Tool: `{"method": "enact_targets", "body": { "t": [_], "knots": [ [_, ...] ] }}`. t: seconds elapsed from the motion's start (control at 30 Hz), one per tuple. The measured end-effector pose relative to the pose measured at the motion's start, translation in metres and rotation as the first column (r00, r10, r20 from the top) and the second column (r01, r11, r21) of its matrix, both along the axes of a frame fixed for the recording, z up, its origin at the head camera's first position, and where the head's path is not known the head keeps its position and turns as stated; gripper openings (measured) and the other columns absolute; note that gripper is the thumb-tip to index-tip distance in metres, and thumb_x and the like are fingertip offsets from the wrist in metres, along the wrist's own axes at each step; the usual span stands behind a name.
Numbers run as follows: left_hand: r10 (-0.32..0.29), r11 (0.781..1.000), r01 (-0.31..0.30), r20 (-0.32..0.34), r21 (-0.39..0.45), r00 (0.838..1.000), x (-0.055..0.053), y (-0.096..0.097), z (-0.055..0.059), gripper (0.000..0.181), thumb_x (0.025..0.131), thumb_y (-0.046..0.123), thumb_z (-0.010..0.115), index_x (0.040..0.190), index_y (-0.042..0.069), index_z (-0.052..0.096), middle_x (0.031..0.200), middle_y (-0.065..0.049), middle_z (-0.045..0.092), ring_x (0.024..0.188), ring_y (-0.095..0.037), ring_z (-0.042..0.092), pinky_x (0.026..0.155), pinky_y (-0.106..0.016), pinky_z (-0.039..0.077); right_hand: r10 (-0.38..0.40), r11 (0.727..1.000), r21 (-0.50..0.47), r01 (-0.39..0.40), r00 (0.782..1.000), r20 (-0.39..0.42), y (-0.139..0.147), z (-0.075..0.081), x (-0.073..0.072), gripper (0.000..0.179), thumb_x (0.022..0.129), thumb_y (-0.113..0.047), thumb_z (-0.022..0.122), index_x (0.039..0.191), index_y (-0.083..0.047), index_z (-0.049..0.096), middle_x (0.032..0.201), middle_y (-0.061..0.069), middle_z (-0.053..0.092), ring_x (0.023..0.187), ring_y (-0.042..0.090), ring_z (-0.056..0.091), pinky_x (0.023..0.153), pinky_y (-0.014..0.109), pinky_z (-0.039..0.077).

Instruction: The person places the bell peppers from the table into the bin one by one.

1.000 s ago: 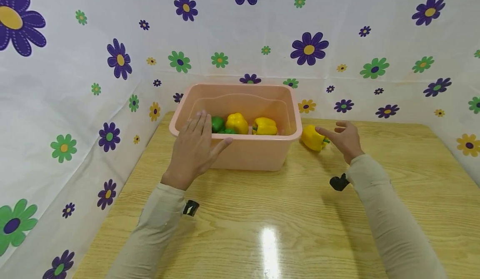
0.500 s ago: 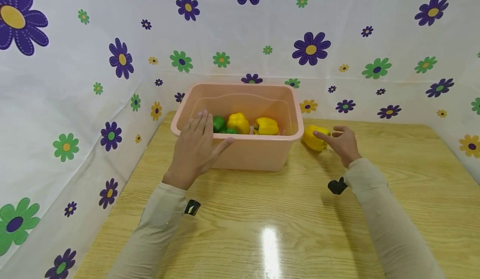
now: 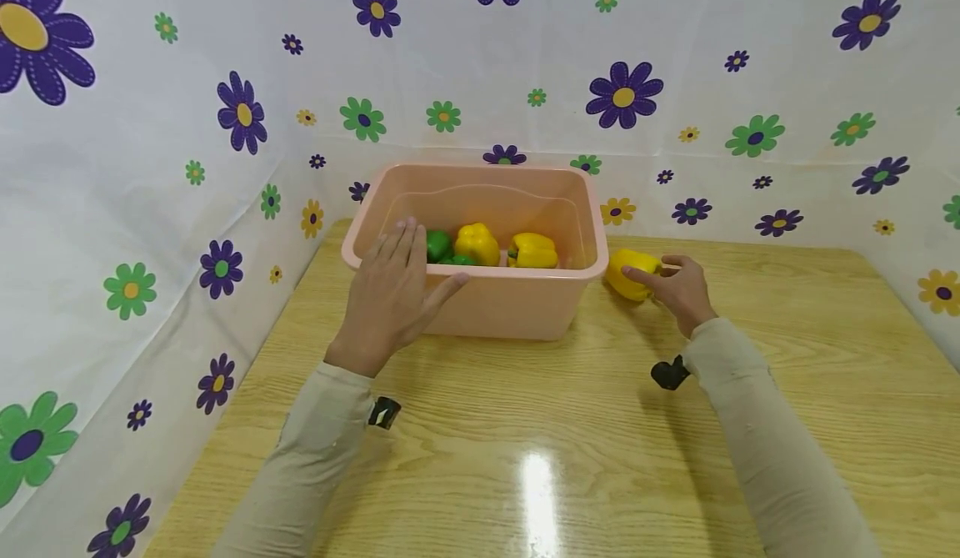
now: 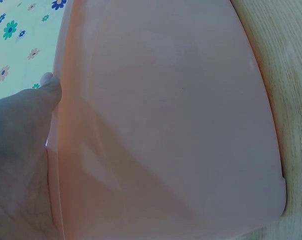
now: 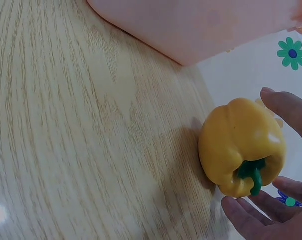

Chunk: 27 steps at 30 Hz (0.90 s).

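A pink plastic bin (image 3: 498,304) stands at the back of the table. My left hand (image 3: 386,304) lies across its front left rim, fingers straight and thumb stretched along the edge. In the left wrist view that thumb touches the rim beside the bin's wall (image 4: 176,115). A yellow bell pepper (image 3: 626,274) with a green stem lies just right of the bin. Around it my right hand (image 3: 681,291) is spread. The right wrist view has the thumb (image 5: 286,110) apart from the yellow bell pepper (image 5: 241,140), while the fingertips are right at its stem side.
Inside the bin are a yellow bell pepper (image 3: 477,245), another yellow bell pepper (image 3: 534,251) on its side, and green peppers (image 3: 438,246) partly hidden by my left hand. The wooden table (image 3: 480,408) meets a flowered cloth (image 3: 450,57) behind and at the left.
My right hand has moved slightly left, its thumb and fingers now closer about the yellow bell pepper. The left hand has stayed on the bin's rim.
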<state>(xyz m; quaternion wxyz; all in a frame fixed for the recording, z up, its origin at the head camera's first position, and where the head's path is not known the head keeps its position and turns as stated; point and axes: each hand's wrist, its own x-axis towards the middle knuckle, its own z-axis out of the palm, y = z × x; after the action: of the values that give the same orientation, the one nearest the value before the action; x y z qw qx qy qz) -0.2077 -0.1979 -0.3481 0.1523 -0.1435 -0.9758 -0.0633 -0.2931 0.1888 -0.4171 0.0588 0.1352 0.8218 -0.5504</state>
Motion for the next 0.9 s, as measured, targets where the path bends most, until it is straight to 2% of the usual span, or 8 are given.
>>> {"method": "enact_targets", "body": {
  "t": [0.33, 0.63, 0.9],
  "knots": [
    [0.006, 1.0, -0.006, 0.016, -0.009, 1.0, 0.0011, -0.0005, 0.0009, 0.095, 0.1, 0.066, 0.043, 0.154, -0.011, 0.027, 0.161, -0.027, 0.027, 0.152, -0.038, 0.021, 0.125, -0.048, 0.014, -0.001, 1.0, -0.018, 0.002, 0.999, 0.032, -0.0024, -0.0012, 0.0, 0.102, 0.088, -0.043, 0.079, 0.159, -0.001, 0.019, 0.16, 0.025, 0.027, 0.14, 0.04, 0.038, 0.116, 0.047, 0.037],
    [0.003, 1.0, -0.003, 0.006, -0.004, 1.0, 0.001, -0.0013, 0.0003, 0.096, 0.1, 0.066, 0.043, 0.154, -0.011, 0.028, 0.161, -0.027, 0.028, 0.152, -0.038, 0.022, 0.125, -0.048, 0.015, -0.003, 1.0, -0.019, 0.003, 1.0, 0.027, -0.0029, -0.0047, 0.0004, 0.096, 0.089, -0.04, 0.078, 0.157, 0.0, 0.023, 0.155, 0.025, 0.033, 0.135, 0.04, 0.04, 0.116, 0.047, 0.039],
    [0.006, 1.0, -0.006, 0.008, -0.005, 1.0, 0.0013, -0.001, 0.0011, 0.095, 0.1, 0.065, 0.044, 0.154, -0.011, 0.028, 0.161, -0.027, 0.027, 0.152, -0.038, 0.022, 0.125, -0.049, 0.016, -0.005, 0.999, -0.049, 0.006, 1.0, 0.016, -0.0027, -0.0069, 0.0001, 0.1, 0.089, -0.04, 0.079, 0.159, -0.001, 0.019, 0.16, 0.024, 0.028, 0.138, 0.04, 0.04, 0.115, 0.046, 0.04]
  ]
}}
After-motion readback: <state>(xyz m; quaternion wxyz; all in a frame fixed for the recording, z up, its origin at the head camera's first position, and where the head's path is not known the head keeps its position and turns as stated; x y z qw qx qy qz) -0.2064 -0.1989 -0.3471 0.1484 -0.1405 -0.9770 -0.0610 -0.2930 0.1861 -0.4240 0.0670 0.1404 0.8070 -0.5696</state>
